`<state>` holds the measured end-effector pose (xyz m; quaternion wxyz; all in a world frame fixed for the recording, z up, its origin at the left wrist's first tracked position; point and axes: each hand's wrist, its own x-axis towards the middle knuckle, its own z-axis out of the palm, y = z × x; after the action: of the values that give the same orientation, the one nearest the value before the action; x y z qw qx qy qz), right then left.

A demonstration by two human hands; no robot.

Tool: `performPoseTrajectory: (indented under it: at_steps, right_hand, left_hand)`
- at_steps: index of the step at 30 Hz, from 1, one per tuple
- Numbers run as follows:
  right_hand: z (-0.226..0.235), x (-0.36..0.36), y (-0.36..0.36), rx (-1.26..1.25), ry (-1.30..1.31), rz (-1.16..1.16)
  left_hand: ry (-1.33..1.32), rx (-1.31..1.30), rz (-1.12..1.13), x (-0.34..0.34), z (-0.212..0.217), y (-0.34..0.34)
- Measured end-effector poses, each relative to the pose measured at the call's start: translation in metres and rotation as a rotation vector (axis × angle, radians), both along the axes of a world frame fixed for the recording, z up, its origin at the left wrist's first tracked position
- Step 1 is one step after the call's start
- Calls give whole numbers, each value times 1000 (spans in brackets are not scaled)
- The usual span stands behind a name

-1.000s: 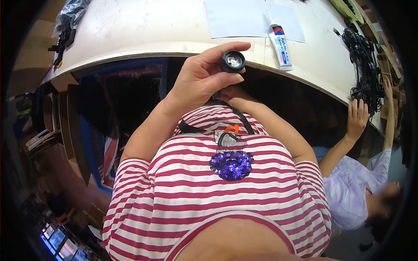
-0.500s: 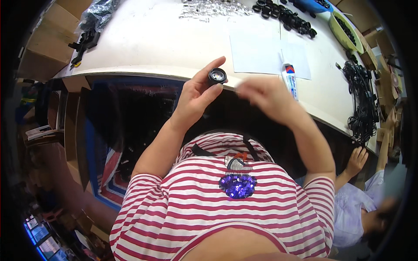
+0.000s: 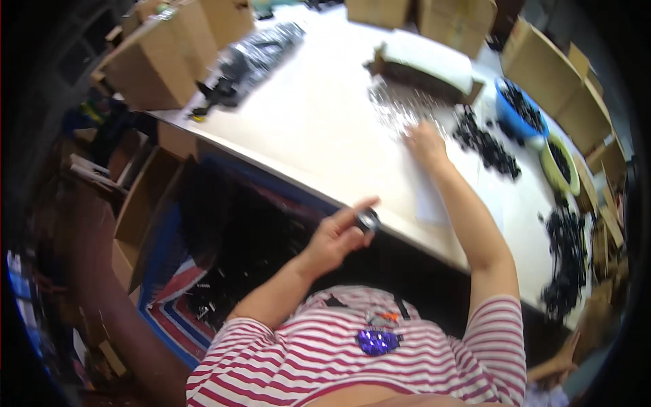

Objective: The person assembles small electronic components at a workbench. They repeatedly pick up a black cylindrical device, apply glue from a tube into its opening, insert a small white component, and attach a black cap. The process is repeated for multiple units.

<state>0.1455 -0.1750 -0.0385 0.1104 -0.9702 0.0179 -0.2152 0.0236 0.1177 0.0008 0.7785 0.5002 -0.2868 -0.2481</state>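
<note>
My left hand (image 3: pixel 330 241) is closed around a small round black ring-shaped housing (image 3: pixel 367 221), held just off the table's near edge. Its shiny middle is blurred. Across the table my right hand (image 3: pixel 427 146) reaches to the near side of a heap of small clear, glass-like pieces (image 3: pixel 393 112). Motion blur hides whether its fingers have taken one. To the right of that hand lies a pile of black rings (image 3: pixel 485 144). Part of a white paper sheet (image 3: pixel 432 203) shows beside my right forearm.
A blue bowl (image 3: pixel 502 108) and a yellow-green bowl (image 3: pixel 573 173) hold black parts at the right. Bundled black cables (image 3: pixel 564 264) lie nearer. A plastic-wrapped bundle (image 3: pixel 261 54) and a cardboard box (image 3: pixel 159 68) stand far left. A white roll-shaped thing (image 3: pixel 427 61) sits behind the clear pieces.
My right hand has gone from beside my left hand out to the clear pieces. The view has shifted, showing more of the table's far side. My left hand still holds the black housing.
</note>
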Motion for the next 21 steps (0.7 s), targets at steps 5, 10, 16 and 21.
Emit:
performPoseTrajectory:
  at_steps: [5,10,16,21]
  right_hand:
    - [9,1,20,35,86,49]
    - [23,-22,31,242,214,124]
    - [7,-30,11,275,175,4]
    - [27,-50,22,181,201,86]
  left_hand:
    - [8,-53,-106,6,-13,-2]
    - [23,-59,-94,7,-25,-3]
    - [44,9,-22,1,-18,-25]
    - [13,69,34,-1,-20,-30]
